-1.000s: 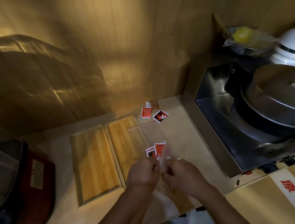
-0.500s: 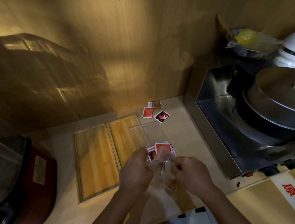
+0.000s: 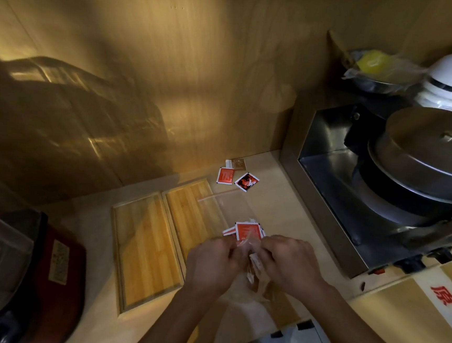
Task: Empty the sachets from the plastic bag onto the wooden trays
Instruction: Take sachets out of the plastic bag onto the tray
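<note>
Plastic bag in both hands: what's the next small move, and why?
Probably tip the plastic bag leftward over the right wooden tray and shake. The left hand and right hand grip it; red sachets bunch at its far end, and both trays look bare.

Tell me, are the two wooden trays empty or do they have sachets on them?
Empty. Both wooden trays show bare boards; only a clear bag overlaps the right one's edge. The red sachets sit beside it, by the hands.
</note>
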The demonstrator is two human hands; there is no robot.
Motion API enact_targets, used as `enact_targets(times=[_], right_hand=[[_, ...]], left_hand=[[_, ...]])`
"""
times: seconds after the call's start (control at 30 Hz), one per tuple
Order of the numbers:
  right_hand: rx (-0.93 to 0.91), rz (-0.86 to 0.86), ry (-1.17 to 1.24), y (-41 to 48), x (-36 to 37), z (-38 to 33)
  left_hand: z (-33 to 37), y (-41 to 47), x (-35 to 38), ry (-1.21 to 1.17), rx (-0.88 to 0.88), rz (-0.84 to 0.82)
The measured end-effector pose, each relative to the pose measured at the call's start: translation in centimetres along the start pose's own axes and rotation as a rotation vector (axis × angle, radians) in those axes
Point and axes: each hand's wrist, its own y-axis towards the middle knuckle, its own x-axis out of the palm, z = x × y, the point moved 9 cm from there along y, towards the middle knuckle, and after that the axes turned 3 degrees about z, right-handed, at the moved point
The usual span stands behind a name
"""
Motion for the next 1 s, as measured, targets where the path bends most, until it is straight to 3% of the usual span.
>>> enact_targets(times=[0.2,0.4,0.57,0.63,0.77,0.93,1.0], right_hand=[[0.263,-0.019,0.083,0.2,-0.8,3.1],[0.296,-0.03,0.17,0.3,-0.6,2.4],[0.435,0.071,0.436,0.4,-0.7,3.7],[0.461,0.107,0.48,0.6,-0.8,4.0],[0.489,0.138,0.573,1.0,-0.4,4.4],[0.498,0.143,0.618,1.4,0.1,5.1],[0.493,0.148,0.766,1.5,0.4,5.2]], left_hand=[[-1.5,0.1,-1.2,-0.009,-0.176,-0.001],[-1.3,-0.8,-1.9,-0.112,-0.229,0.044],[1.3,-2.4,-0.6,-0.412,-0.072,-0.278],[2.6,-3.0,-0.7,-0.406,0.027,-0.346],[2.6,-2.5,-1.6,-0.155,0.099,-0.214],[2.8,-1.4,-3.4,-0.047,0.186,-0.092],[3.1,-0.7,-4.3,0.006,0.229,-0.061]])
